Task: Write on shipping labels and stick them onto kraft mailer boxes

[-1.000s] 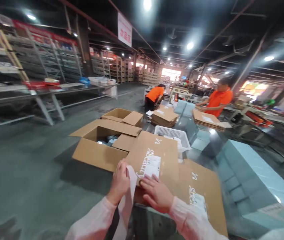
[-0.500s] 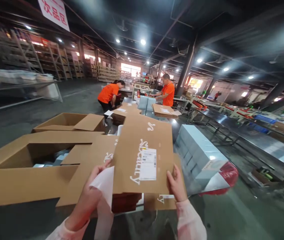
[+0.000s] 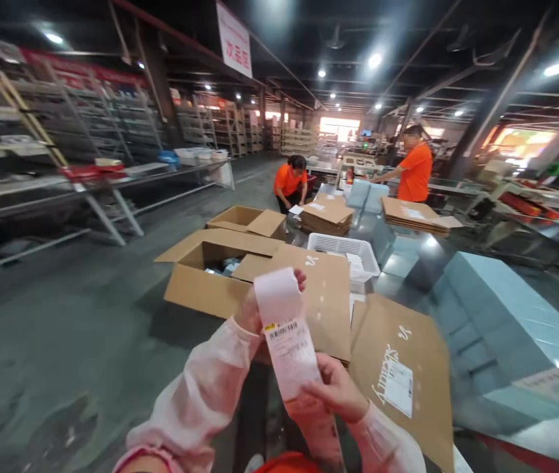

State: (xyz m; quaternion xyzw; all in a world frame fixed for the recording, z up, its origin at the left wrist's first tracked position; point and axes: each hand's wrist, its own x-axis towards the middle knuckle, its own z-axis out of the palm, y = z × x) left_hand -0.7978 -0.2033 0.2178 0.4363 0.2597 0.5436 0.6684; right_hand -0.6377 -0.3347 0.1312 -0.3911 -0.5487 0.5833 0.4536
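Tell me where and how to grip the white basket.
Probably best to grip the basket by its rim, at the right and far sides, coming from above. It stands upright and open-topped, with the rim exposed there, while the carton hides part of its near left side. White papers inside make level lifting sensible.

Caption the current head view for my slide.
Left hand and right hand hold a label strip, with labelled cardboard at right and an open carton at left.
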